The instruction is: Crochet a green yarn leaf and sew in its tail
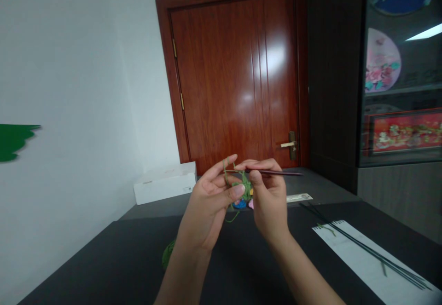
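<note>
A thin dark crochet hook (283, 173) is pinched between the thumb and fingers of the right hand (269, 199), while a small green crocheted piece (243, 187) is gripped by the curled left hand (210, 199) and held up above the bench (103, 259), with green yarn (226, 171) drawn over the raised forefinger. Neither hand is released. A slack strand (232, 218) hangs below the work, and a ball of green yarn (168, 254) lies on the bench to the left of the hands, though the link between them cannot be followed throughout. The hook's tip is hidden by the fingers, so whether a loop is caught on it cannot be told. If the tension over the forefinger were lost, the yarn could slide off and loops could be dropped. A sharp pull could make the hook slip from a stitch or split the yarn. The ball could be tugged across the bench by a hard draw, and the strand could be snagged on the small blue piece (239, 204) or pink piece (251, 204) just beyond the work.
</note>
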Available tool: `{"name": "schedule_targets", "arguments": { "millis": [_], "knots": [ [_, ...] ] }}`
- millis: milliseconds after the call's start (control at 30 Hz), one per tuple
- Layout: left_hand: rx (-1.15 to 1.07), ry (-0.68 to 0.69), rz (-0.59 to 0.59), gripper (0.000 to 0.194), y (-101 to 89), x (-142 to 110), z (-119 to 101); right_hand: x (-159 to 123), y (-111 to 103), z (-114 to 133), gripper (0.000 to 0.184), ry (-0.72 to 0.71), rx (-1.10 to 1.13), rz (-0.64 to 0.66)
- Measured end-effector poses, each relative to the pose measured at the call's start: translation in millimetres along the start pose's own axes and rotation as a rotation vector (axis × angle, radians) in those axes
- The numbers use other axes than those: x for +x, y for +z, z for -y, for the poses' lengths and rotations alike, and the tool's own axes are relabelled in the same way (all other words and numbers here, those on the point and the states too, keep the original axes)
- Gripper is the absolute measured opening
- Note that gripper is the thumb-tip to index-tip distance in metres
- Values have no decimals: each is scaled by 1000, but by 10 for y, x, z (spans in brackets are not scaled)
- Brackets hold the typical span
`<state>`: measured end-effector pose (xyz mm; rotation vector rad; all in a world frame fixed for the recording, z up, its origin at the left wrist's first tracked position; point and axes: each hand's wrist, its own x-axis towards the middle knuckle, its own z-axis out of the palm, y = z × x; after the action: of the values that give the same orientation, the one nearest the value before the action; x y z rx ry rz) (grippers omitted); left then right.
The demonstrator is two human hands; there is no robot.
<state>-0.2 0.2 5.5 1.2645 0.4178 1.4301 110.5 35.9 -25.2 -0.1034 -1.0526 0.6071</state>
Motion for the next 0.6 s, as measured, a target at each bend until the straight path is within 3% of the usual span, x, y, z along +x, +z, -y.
{"name": "schedule_targets", "arguments": {
  "millis": [67, 133, 200, 300, 367, 400, 467, 533, 600],
  "knots": [
    [37, 45, -8, 69, -16, 14, 4, 34, 29, 21, 8, 144, 120, 51],
    [86, 93, -23, 70, -16, 16, 23, 67, 0, 38, 9, 143, 100, 62],
    [158, 169, -62, 67, 1, 11, 54, 84, -65, 49, 5, 8, -50, 49],
    [243, 282, -127, 64, 37, -3, 93, 61, -150, 56, 16, -301, -402, 46],
    [213, 253, -108, 67, 48, -15, 92, 18, -145, 54, 26, -456, -508, 38],
    [149, 169, -70, 67, 46, -21, 83, -6, -120, 53, 28, -486, -484, 16],
    [30, -9, 22, 59, 30, -25, 55, -39, -41, 50, 24, -408, -324, -85],
    [-26, -31, 41, 58, 7, -18, 32, -40, 35, 50, 7, -102, -81, -127],
    [-25, 30, 17, 60, -15, -1, 25, -5, 65, 55, 11, 211, 166, -59]
  ]
}}
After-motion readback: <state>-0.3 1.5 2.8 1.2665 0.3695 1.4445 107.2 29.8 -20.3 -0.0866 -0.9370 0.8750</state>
